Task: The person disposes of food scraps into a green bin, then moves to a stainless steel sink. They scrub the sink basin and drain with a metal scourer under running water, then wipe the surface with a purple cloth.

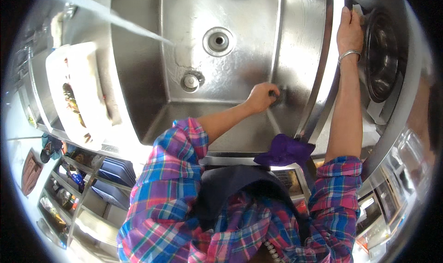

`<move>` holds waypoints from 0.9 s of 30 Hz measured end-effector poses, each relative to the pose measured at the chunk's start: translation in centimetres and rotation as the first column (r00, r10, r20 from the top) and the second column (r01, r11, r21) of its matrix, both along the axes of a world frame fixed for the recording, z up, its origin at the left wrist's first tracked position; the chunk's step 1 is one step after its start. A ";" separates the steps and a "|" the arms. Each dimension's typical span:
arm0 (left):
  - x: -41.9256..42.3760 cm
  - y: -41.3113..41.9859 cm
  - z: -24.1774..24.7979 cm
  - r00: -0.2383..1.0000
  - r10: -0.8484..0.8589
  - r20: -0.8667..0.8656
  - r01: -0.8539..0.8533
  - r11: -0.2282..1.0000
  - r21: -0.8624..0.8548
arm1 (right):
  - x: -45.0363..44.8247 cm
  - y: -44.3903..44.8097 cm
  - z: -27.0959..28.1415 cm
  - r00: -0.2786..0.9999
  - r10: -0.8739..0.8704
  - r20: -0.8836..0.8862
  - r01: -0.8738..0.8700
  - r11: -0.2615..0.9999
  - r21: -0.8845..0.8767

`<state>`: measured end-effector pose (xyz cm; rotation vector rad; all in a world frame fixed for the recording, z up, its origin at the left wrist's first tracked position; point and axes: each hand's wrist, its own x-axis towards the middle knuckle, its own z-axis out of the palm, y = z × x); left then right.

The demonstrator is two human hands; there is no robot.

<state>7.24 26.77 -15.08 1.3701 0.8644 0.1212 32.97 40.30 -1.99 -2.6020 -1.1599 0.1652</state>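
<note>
Inside the stainless steel sink (pixel 221 124), my left hand (pixel 262 97) is closed around a small dark scourer-like thing (pixel 273 94), low against the right wall. My right hand (pixel 350 32), with a metal bangle at the wrist, grips the sink's raised right edge (pixel 337 60). Its fingertips are partly hidden. The round drain (pixel 219 41) lies in the sink floor. Below and left of it sits a metal strainer basket (pixel 191 82). A whitish stream of water (pixel 138 29) enters from the upper left. A purple cloth (pixel 285 150) hangs over the near right corner.
A large black bowl (pixel 382 55) stands just right of my right forearm. Left of the sink is a white tray (pixel 93 89) with food scraps on it. Shelves (pixel 79 200) with blue trays (pixel 116 174) are at lower left. Clear plastic containers (pixel 412 152) stand at far right.
</note>
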 end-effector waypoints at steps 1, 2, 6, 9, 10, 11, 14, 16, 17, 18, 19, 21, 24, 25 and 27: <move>-0.5 0.8 0.1 0.991 0.128 0.041 -0.126 0.991 -0.045 | 0.0 0.0 0.0 1.000 -0.002 0.005 0.002 1.000 0.005; -1.0 1.5 0.4 0.964 0.255 0.080 -0.247 0.964 -0.095 | 0.1 0.1 -0.1 1.000 -0.004 0.012 0.004 1.000 0.009; -7.1 5.4 -0.5 0.903 0.270 -0.335 -0.302 0.952 -0.049 | -0.4 0.4 -0.2 1.000 -0.020 -0.012 0.020 0.999 0.029; -10.2 7.5 4.4 0.798 0.573 -0.187 -0.592 0.688 -0.419 | -1.3 -0.6 0.8 0.997 -0.044 -0.060 0.043 0.999 -0.006; -10.7 7.9 5.3 0.776 0.608 -0.168 -0.609 0.651 -0.453 | -0.7 -0.6 0.9 0.997 -0.057 -0.057 0.057 0.998 0.001; -11.0 8.2 6.1 0.755 0.639 -0.148 -0.618 0.616 -0.489 | -0.1 -1.0 1.0 0.996 -0.074 -0.052 0.075 0.997 0.006; -14.4 8.0 6.3 0.687 0.723 -0.066 -0.632 0.550 -0.546 | -0.7 -0.2 -1.5 0.999 0.001 -0.034 0.002 0.997 0.076; -14.6 8.1 6.6 0.711 0.702 -0.042 -0.602 0.577 -0.552 | -0.7 -1.7 -1.1 0.999 0.004 -0.045 -0.004 1.000 0.007; -14.6 8.4 6.9 0.727 0.687 -0.023 -0.581 0.596 -0.555 | -1.7 -3.4 -0.6 0.999 -0.040 0.030 0.041 0.998 -0.040; -14.3 8.6 8.4 0.792 0.602 -0.101 -0.575 0.680 -0.455 | -2.0 -5.2 0.0 1.000 -0.024 -0.009 0.023 0.998 -0.063; -16.0 8.2 6.0 0.902 0.425 -0.072 -0.431 0.893 -0.128 | -5.0 -6.1 1.3 0.998 0.050 0.039 -0.052 0.998 0.038; -14.6 7.8 5.3 0.922 0.336 -0.192 -0.339 0.941 0.021 | -7.0 -10.5 1.0 0.980 0.007 0.199 -0.027 0.994 0.101; -11.1 8.6 9.0 0.888 0.457 0.041 -0.459 0.885 0.081 | -11.8 -16.1 3.2 0.991 0.131 -0.008 -0.130 0.989 0.075; -9.9 9.6 9.6 0.887 0.458 0.063 -0.460 0.862 0.212 | -13.6 -17.7 4.3 0.982 0.174 -0.072 -0.168 0.983 0.078; -5.1 11.5 14.3 0.907 0.393 0.149 -0.420 0.856 0.301 | -15.1 -21.9 5.7 0.981 0.187 -0.059 -0.182 0.980 0.081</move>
